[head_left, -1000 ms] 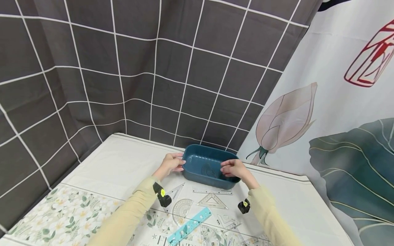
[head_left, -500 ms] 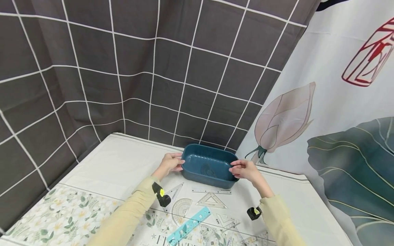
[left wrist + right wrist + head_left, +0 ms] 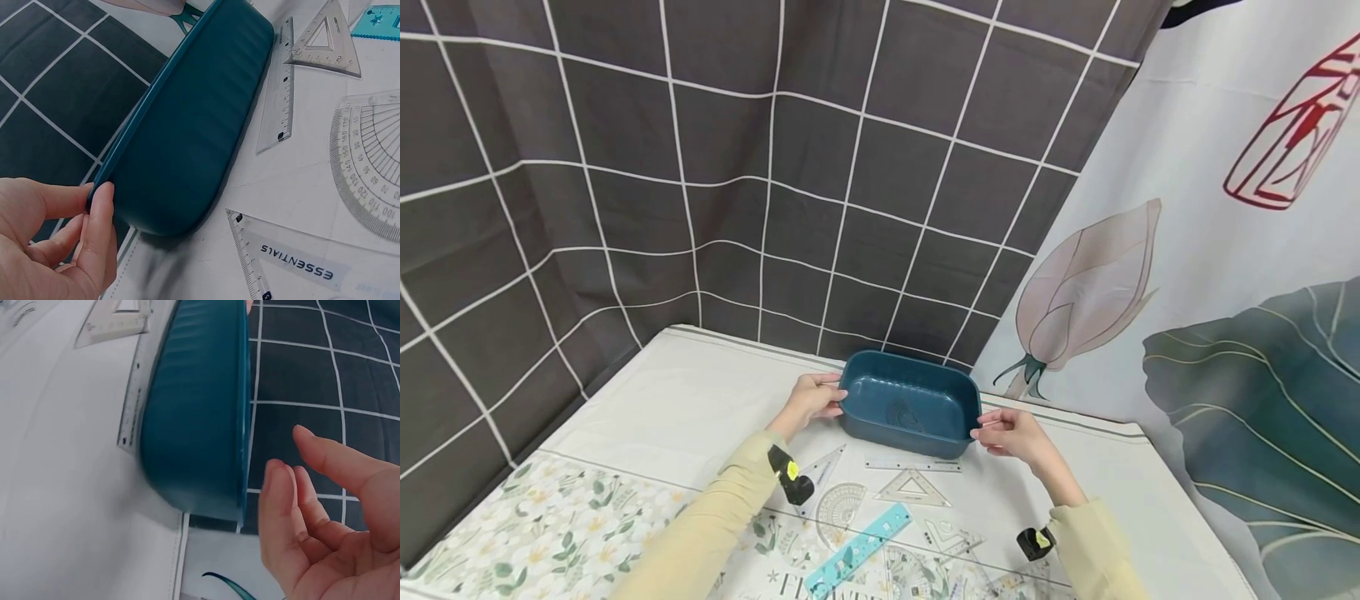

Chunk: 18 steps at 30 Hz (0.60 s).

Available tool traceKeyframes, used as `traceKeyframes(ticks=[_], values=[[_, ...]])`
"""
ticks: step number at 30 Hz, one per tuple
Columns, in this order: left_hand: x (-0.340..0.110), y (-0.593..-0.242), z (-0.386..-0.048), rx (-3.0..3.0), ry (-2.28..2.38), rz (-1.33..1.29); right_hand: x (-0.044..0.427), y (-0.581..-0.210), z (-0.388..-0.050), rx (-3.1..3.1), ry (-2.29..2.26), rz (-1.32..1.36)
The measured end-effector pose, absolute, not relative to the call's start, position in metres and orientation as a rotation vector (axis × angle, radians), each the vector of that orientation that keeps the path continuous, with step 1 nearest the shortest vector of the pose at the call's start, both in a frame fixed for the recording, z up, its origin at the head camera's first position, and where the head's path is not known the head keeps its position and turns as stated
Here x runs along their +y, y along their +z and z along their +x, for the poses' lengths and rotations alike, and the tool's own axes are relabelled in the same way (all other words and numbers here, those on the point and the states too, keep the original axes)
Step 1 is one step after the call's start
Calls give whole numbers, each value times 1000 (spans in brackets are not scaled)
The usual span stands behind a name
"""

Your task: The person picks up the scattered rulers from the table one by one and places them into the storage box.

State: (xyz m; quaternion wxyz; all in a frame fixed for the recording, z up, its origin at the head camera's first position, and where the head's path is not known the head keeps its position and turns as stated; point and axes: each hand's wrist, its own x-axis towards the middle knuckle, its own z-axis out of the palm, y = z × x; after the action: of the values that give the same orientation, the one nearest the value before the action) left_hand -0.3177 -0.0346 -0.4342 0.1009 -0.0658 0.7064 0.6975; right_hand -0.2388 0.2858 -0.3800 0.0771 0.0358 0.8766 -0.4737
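Note:
A dark teal plastic basin [image 3: 917, 400] stands at the back of the table; no loose object shows inside it. My left hand [image 3: 811, 401] pinches its left rim; in the left wrist view the thumb and fingers of that hand [image 3: 69, 237] meet on the rim. My right hand [image 3: 1011, 435] is beside the basin's right end. In the right wrist view, that hand [image 3: 337, 519] has its thumb and fingers parted with nothing between them, a small gap away from the basin wall [image 3: 194, 419].
In front of the basin lie a clear straight ruler [image 3: 913, 465], clear set squares [image 3: 914, 488] [image 3: 275, 259], a clear protractor [image 3: 841, 510] and a turquoise ruler [image 3: 859, 550]. More clear drawing tools [image 3: 951, 537] lie nearer me. A dark checked curtain [image 3: 820, 208] hangs behind.
My right hand has moved from inside the basin, over its right end, to outside it on the right. My left hand stays on the left rim.

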Motion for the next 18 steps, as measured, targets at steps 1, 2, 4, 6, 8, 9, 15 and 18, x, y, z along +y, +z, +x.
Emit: traceKeyframes(ticks=[1,2,4,6,8,9,15,18], values=[[-35,-434,-318,2087,2060,-196,287,-381,-238,2625,-1410,119],[-35,-434,-317,2087,2058,-197,288,-381,-236,2622,-1403,129],[-35,-434,-317,2087,2058,-194,291,-383,-234,2619,-1376,163],[-35,-434,-317,2085,2059,-194,292,-387,-233,2610,-1359,189],[-35,-433,-316,2083,2062,-198,293,-392,-232,2593,-1351,204],[-35,-433,-316,2083,2061,-200,294,-395,-232,2582,-1353,223],[-35,-431,-315,2089,2053,-205,295,-412,-233,2557,-1376,246],[-35,-431,-315,2090,2052,-198,292,-420,-235,2553,-1371,274]])
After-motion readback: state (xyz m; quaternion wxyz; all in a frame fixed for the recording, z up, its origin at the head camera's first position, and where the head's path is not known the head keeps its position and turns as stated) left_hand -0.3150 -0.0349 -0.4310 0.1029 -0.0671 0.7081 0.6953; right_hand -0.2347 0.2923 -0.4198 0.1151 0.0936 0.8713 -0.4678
